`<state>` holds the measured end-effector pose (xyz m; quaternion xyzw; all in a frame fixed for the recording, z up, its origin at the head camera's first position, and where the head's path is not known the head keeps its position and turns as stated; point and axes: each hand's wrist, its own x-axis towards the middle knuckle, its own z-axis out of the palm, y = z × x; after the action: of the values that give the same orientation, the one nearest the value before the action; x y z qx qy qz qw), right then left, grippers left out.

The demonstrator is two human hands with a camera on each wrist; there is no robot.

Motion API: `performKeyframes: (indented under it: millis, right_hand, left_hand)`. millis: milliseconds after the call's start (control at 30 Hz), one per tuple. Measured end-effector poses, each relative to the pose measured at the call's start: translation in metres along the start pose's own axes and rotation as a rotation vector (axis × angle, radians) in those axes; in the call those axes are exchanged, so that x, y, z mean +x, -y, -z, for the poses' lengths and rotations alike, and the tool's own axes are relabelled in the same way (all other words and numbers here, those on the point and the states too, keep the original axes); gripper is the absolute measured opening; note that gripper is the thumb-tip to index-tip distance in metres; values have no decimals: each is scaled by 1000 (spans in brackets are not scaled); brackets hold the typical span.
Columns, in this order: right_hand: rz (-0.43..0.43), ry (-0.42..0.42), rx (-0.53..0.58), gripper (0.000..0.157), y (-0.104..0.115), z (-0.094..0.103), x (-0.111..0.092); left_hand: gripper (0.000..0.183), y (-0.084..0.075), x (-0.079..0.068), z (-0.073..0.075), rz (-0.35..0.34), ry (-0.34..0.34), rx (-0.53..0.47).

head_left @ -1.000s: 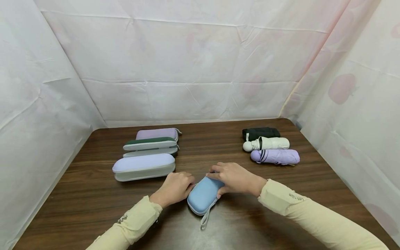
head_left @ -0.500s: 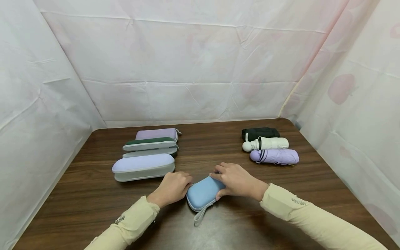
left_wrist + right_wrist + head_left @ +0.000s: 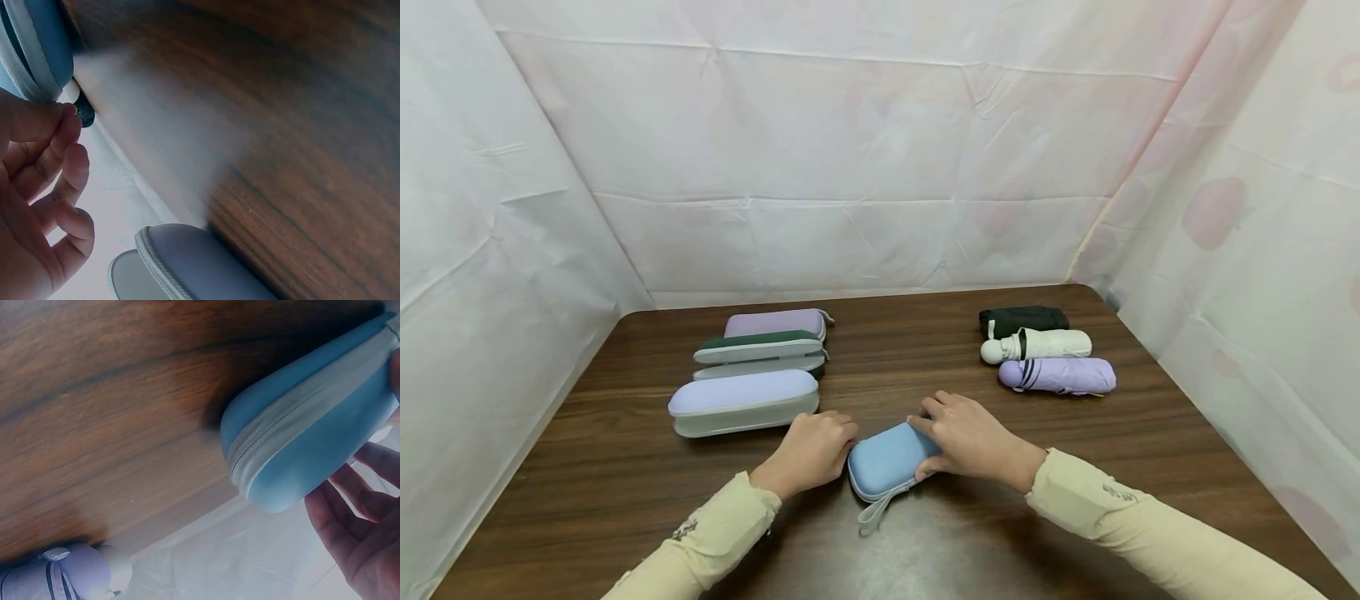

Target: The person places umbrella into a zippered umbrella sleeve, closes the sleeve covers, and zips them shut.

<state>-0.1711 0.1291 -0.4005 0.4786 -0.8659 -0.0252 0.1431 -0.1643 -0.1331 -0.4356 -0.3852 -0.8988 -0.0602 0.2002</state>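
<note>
A blue zippered glasses case (image 3: 887, 460) lies at the front middle of the table, its grey wrist loop (image 3: 874, 515) trailing toward the near edge. My right hand (image 3: 972, 442) holds the case by its right end, thumb on the near side and fingers over the far side. At the left end, my left hand (image 3: 815, 454) pinches with thumb and index finger at the zipper. The zipper pull itself is hidden between those fingertips. In the left wrist view, a dark gap parts the zipper tapes (image 3: 19, 47) behind the pinch.
On the left lie a lavender case (image 3: 745, 402), a green-topped case (image 3: 760, 353) standing partly open, and a purple case (image 3: 775, 322). Three folded umbrellas sit at the right: black (image 3: 1026, 320), white (image 3: 1052, 343) and lilac (image 3: 1067, 376). White sheeting (image 3: 850, 167) hangs behind the table.
The blue case has turned a little, its wrist loop swinging leftward. My left hand has shifted slightly left, staying at the zipper. My right hand keeps its hold, slightly farther right.
</note>
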Motion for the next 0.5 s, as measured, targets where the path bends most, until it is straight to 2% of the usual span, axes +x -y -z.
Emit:
performKeyframes:
  millis: [500]
  right_hand:
    - [-79,-2,-9,73,6,1,-4]
  left_hand:
    - [23,2,-2,1,6,-31,13]
